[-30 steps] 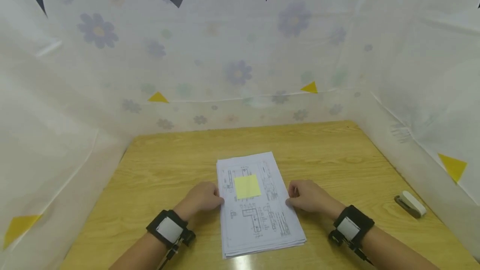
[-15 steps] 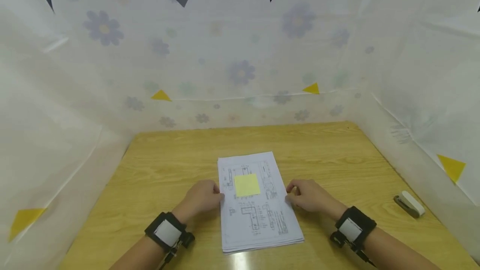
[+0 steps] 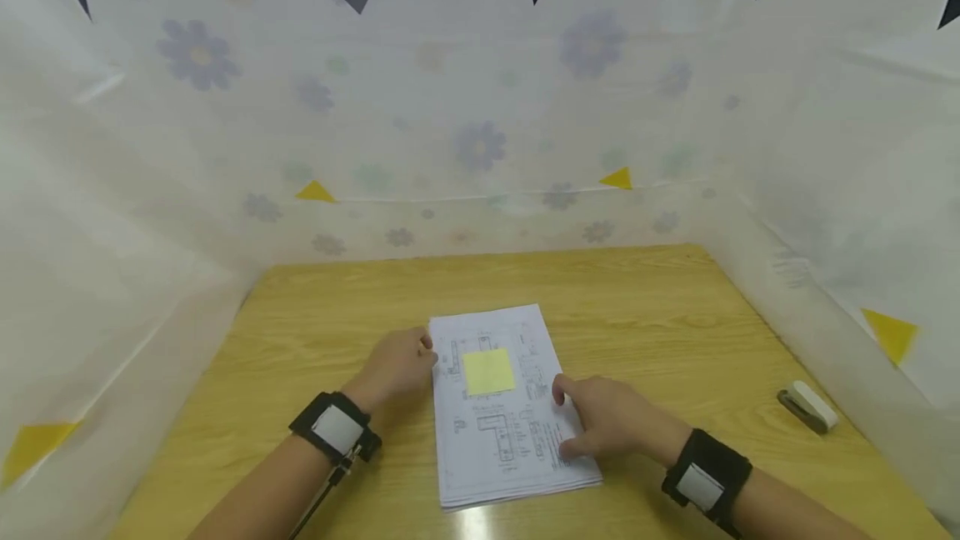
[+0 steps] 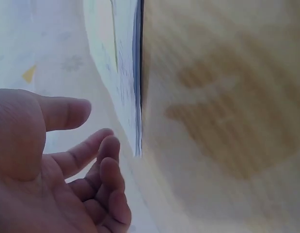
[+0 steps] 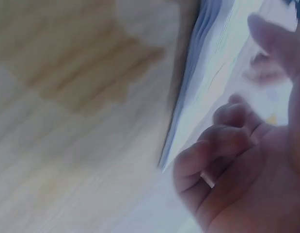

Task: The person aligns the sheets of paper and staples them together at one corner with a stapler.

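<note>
On the pale wooden bench [image 3: 315, 332] we see one white stack of printed drawing sheets [image 3: 517, 440], long axis running away from us. One square yellow sticky note [image 3: 488, 371] sits on it, one stapler [image 3: 806, 407] far right. Left hand [image 3: 393, 367] at the stack's left edge, fingers [image 4: 99, 145] apart, loosely curled; right hand [image 3: 607, 427] lies on top, fingers relaxed. Wrist views show layered sheet edges.

- One stack of printed papers [image 3: 510, 407]
- One yellow sticky note [image 3: 488, 372]
- One stapler [image 3: 806, 407]
- One wooden table [image 3: 675, 315]
- Two hands: left hand [image 3: 393, 367], right hand [image 3: 607, 422]
- Two black wrist straps [image 3: 335, 427]
</note>
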